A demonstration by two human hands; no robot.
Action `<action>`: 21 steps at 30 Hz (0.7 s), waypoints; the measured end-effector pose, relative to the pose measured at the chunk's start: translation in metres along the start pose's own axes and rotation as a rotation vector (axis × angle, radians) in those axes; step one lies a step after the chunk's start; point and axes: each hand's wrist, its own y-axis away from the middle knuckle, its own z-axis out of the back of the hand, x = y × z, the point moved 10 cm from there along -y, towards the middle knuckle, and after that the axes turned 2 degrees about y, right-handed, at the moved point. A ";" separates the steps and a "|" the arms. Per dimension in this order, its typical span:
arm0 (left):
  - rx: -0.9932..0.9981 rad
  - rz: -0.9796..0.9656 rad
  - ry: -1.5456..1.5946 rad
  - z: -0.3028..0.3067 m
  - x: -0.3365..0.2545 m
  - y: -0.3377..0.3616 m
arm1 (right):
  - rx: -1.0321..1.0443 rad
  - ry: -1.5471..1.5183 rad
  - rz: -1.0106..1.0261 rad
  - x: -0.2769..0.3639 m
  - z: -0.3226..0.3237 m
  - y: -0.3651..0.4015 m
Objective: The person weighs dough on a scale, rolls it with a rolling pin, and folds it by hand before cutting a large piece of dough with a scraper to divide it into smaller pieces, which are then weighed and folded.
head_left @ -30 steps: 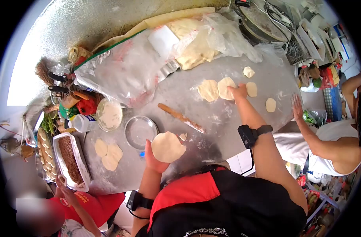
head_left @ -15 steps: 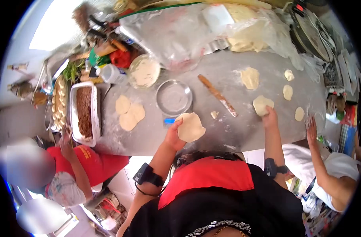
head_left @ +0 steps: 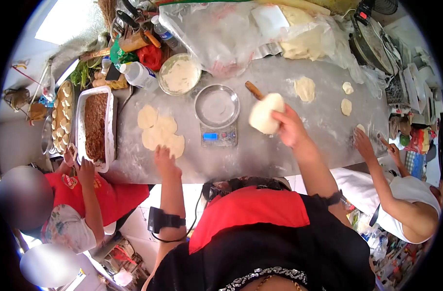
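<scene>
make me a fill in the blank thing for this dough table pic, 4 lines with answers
1. The right hand holds a dough piece up in front of the rolling pin, which is made of ____.
2. The left hand touches the flat dough rounds, which lie to the ____ of the scale.
3. The metal pan sits on the scale, whose display glows ____.
4. The white tray holds a filling coloured ____.
Missing words: wood; left; blue; brown.
</scene>
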 end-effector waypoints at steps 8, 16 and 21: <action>0.408 0.156 0.015 -0.090 0.007 0.064 | 0.121 0.077 -0.170 -0.041 -0.108 -0.060; 1.037 0.623 0.812 -0.203 -0.023 0.130 | 0.327 0.311 -0.237 -0.031 -0.133 -0.048; 0.886 0.353 0.437 -0.172 -0.025 0.066 | -0.452 0.614 0.129 0.059 0.075 -0.103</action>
